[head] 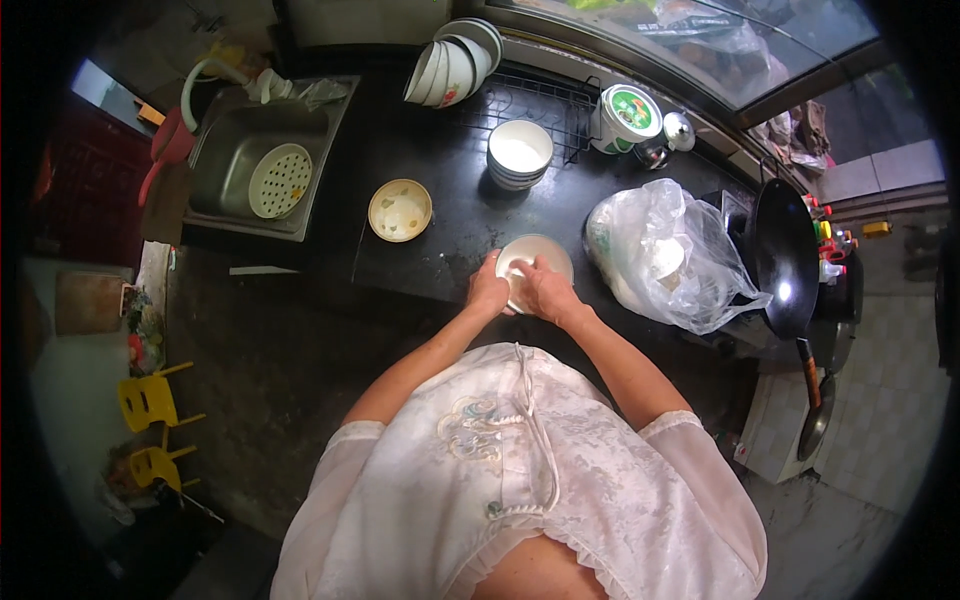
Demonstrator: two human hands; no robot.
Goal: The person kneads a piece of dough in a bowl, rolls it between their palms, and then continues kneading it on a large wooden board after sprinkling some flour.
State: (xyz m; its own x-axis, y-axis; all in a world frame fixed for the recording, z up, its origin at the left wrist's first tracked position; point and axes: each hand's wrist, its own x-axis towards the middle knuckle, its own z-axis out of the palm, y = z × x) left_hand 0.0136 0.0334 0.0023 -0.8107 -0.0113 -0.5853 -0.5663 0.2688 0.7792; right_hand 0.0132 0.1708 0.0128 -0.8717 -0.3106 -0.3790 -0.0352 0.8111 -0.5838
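A white bowl [553, 255] is at the front edge of the dark counter, close to my body. My left hand [489, 286] grips its left side by the rim. Over the bowl's near side, my right hand [549, 288] reaches in with its fingers bent inside; whether they pinch anything is hidden. Behind this bowl stands a stack of white bowls [520, 150]. To the left sits a shallow cream bowl [400, 211] with a brown rim. A clear plastic bag [660, 251] with bulky contents rests to the right of my hands.
A steel sink [225, 176] at the left holds a perforated cream strainer [280, 181]. Tilted bowls [450, 71] lean by a black wire rack [525, 101]. A lidded white tub [626, 120] stands at the back. At right, a black wok [784, 255] points its wooden handle [809, 375] outward.
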